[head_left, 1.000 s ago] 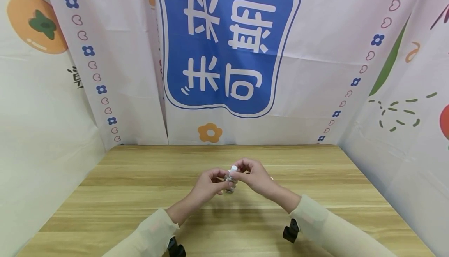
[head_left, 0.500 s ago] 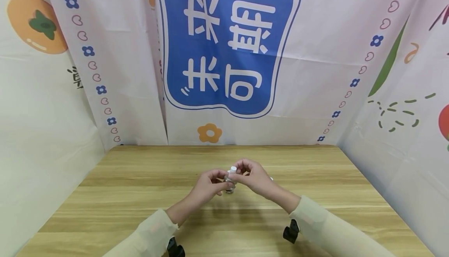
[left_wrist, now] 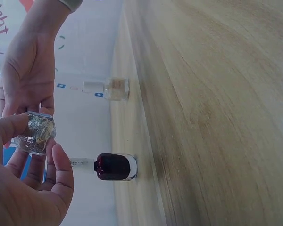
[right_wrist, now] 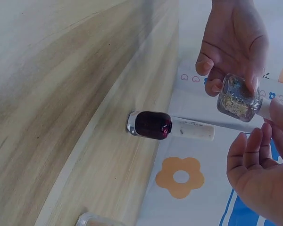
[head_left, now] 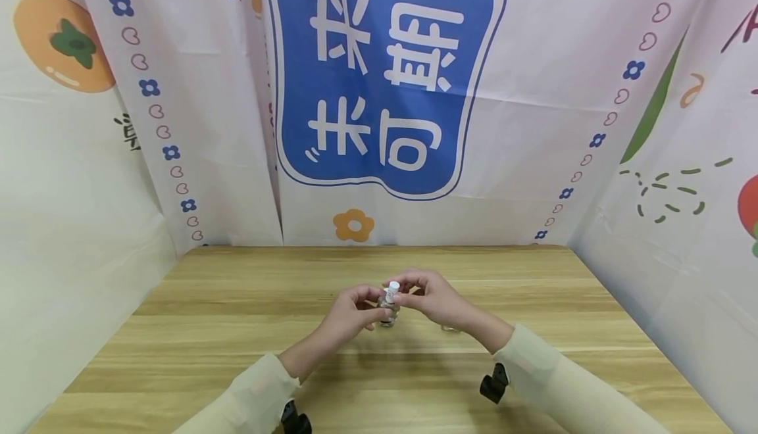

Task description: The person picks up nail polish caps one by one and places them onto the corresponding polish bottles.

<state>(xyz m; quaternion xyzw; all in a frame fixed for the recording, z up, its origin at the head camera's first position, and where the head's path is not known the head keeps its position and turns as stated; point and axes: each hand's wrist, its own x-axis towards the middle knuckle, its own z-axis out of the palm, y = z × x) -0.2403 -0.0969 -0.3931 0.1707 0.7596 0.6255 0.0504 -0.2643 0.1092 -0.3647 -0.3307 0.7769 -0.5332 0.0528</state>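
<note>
My left hand [head_left: 353, 312] holds a small glass nail polish bottle [right_wrist: 238, 101] with glitter in it, its body between thumb and fingers. Thumb and fingertips of my right hand [head_left: 433, 299] are at the bottle's white cap [right_wrist: 264, 108], pinching it. In the right wrist view the bottle is tilted, clear of the table, with its cap partly hidden by the right thumb. A dark red nail polish bottle [right_wrist: 153, 125] with a white cap stands beyond the hands. Another bottle, pale and clear with a white cap [left_wrist: 117, 89], stands off to the right.
The wooden table [head_left: 249, 329] carries the two standing bottles close to the hands. Printed cloth [head_left: 521, 158] hangs behind the table and along both sides. Small black devices [head_left: 493, 385] sit under each sleeve cuff.
My right hand has turned slightly at the cap and its wrist has shifted a little right. Part of a pale bottle now shows beneath that wrist. The left hand stays nearly still.
</note>
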